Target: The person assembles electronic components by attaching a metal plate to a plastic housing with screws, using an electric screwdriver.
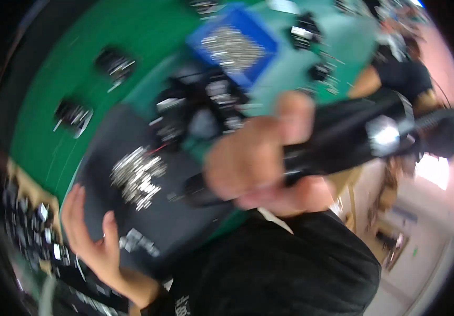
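Electric screwdriver: a black, cylindrical tool (353, 129), blurred and named by its shape, raised over the right edge of a dark mat (185, 226) on a green table (148, 26); its narrow nose points left.
Right hand: fingers wrapped around the tool (256, 160) near its nose end.
Left hand: open, fingers spread, at the mat's left edge (98, 242); no object visible in it.
Likely handling: stiff-bodied, moderately heavy, probably smooth enough to slip in a loose grasp.
Where to hold: around the barrel behind the nose, probably, leaving the tip clear.
Loose metal pieces: a shiny heap (138, 176) toward the mat's left edge, probably light, hard and slippery; best pinched singly.
Blue bin: beyond the mat's far edge (270, 58), holding similar-looking pieces.
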Action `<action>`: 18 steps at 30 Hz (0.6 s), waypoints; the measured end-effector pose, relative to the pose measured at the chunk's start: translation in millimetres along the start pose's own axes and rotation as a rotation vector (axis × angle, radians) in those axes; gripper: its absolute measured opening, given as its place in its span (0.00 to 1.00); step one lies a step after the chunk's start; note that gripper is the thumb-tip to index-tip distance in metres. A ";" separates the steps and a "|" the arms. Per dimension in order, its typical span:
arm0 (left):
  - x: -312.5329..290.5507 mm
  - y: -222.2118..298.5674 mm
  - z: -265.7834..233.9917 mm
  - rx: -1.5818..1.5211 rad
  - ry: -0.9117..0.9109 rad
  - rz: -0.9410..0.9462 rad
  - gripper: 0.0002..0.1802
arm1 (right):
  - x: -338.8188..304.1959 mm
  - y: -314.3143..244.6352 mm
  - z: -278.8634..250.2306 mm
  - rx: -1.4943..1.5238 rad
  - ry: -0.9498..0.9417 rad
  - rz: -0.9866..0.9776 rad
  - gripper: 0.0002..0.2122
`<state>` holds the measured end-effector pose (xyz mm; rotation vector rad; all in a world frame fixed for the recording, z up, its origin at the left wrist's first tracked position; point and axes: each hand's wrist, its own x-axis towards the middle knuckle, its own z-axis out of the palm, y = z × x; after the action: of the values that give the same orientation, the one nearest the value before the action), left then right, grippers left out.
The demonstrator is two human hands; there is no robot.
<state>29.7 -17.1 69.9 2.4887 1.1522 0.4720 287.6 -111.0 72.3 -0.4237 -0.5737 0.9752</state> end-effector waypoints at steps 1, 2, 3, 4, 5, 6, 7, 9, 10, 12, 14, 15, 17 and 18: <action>-14.4 -9.7 4.7 -0.035 0.013 -0.062 0.25 | 1.5 -0.8 -7.1 -0.016 -0.093 0.051 0.21; -26.5 -14.5 0.2 -0.015 0.014 -0.112 0.24 | 4.1 2.9 -3.9 -0.015 -0.098 -0.026 0.20; -40.1 -18.0 -6.2 0.003 -0.003 -0.197 0.24 | 5.5 2.7 2.5 0.019 -0.116 0.062 0.19; -53.1 -23.4 -7.9 -0.002 -0.009 -0.258 0.25 | 2.8 3.9 9.1 0.011 -0.064 0.101 0.18; -66.1 -30.8 -7.6 -0.013 -0.037 -0.331 0.26 | 4.6 11.5 10.8 0.048 -0.087 0.091 0.18; -75.0 -32.1 -9.7 -0.020 -0.073 -0.432 0.26 | 7.2 12.1 12.0 0.054 -0.101 0.134 0.18; -87.8 -34.2 -11.2 -0.031 -0.107 -0.534 0.27 | 6.3 19.0 11.4 0.059 -0.115 0.178 0.18; -97.4 -34.2 -14.3 -0.034 -0.094 -0.588 0.28 | 10.8 30.0 11.8 0.085 -0.136 0.232 0.18; -100.7 -35.2 -15.2 -0.057 -0.104 -0.598 0.28 | 10.4 34.5 14.3 0.080 -0.130 0.254 0.18; -99.8 -35.8 -13.4 -0.089 -0.072 -0.538 0.26 | 11.1 41.7 20.9 0.074 -0.139 0.271 0.19; -97.7 -39.2 -10.9 -0.134 -0.062 -0.533 0.25 | 11.1 46.3 25.2 0.048 -0.156 0.274 0.18; -98.2 -42.5 -9.4 -0.170 -0.090 -0.479 0.21 | 10.0 48.8 27.8 0.039 -0.164 0.274 0.18; -93.2 -48.1 -6.7 -0.212 -0.105 -0.406 0.17 | 8.6 55.9 29.6 0.024 -0.153 0.242 0.18; -91.3 -47.8 -9.1 -0.224 -0.122 -0.420 0.14 | 7.3 59.2 28.0 0.007 -0.172 0.224 0.18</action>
<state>-61.6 -57.5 42.8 1.9855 1.4358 0.3056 234.9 -72.8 61.9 -0.4060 -0.6876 1.2367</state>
